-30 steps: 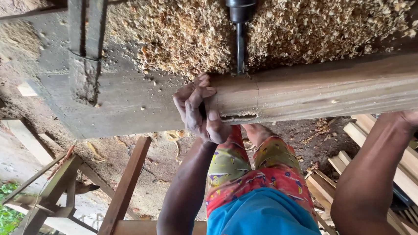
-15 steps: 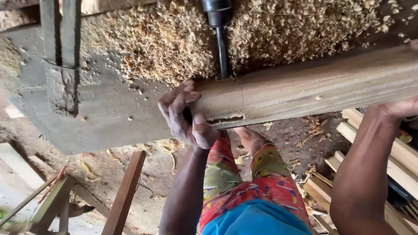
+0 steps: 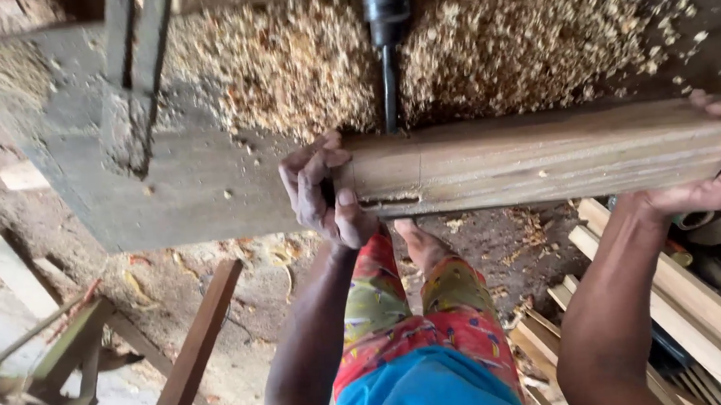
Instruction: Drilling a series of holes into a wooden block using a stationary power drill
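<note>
The grey bench (image 3: 199,188) fills the upper part of your view, its far half buried under a thick heap of pale wood shavings (image 3: 485,50). An upright metal bracket (image 3: 128,83) stands on its left part. Along the bench's near edge lies the long wooden beam (image 3: 543,157), running from the middle of the view out to the right, with a narrow slot cut into its near face close to the left end. Below it you see your own legs in bright patterned trousers (image 3: 424,325), standing on a dirt floor scattered with chips. A stack of wooden planks (image 3: 707,314) lies to your right, and a slanted wooden frame (image 3: 193,349) leans at lower left. A dark drill chuck (image 3: 387,2) hangs above the beam, and its bit (image 3: 389,86) comes straight down to the beam's far edge, just above the slot. Your left hand (image 3: 321,188) has its grip wrapped around the beam's left end, thumb on the near face. Your right hand (image 3: 718,173) clasps the beam's right end, fingers curled over the top.
</note>
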